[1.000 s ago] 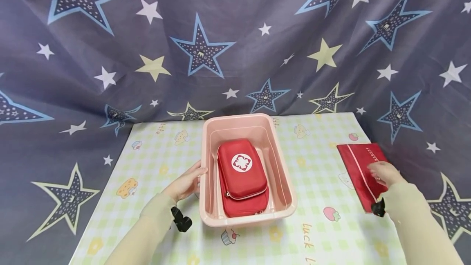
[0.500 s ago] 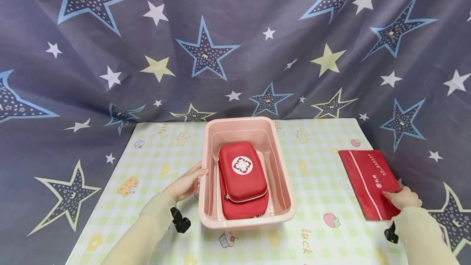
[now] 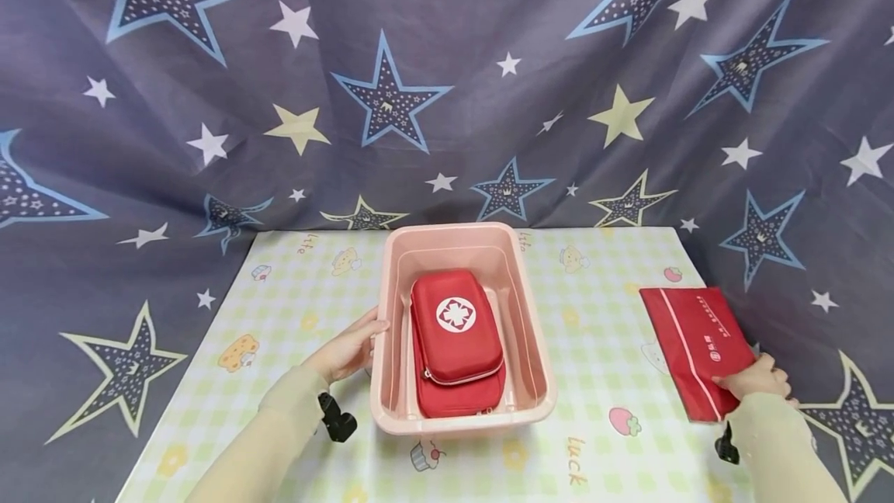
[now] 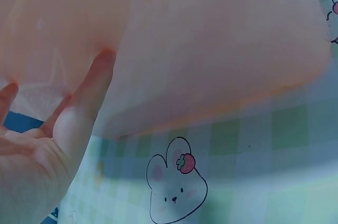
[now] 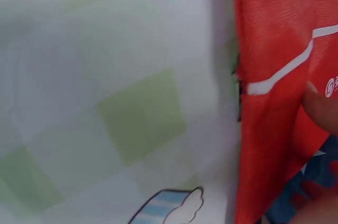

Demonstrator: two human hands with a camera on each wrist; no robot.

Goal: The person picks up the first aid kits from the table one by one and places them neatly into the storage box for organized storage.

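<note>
A pink plastic bin (image 3: 534, 317) stands mid-table, holding a red zip case (image 3: 457, 332) with a white cross emblem on top of another red zip case (image 3: 464, 400). My left hand (image 3: 349, 346) is at the bin's left side; in the left wrist view its extended fingers (image 4: 87, 92) touch the outer wall (image 4: 211, 49). At the right table edge, my right hand (image 3: 757, 380) grips the near right corner of a flat red fabric pouch (image 3: 687, 336) with a white stripe and small white print. The thumb (image 5: 323, 109) lies on top; the other fingers are partly hidden beyond its edge.
The table wears a green-checked cartoon cloth (image 3: 594, 402). A dark curtain (image 3: 454, 84) with stars hangs behind and along both sides, close to the pouch's right edge.
My right hand has moved from over the pouch to its near right corner and taken hold there, uncovering the white print. The left hand stays at the bin.
</note>
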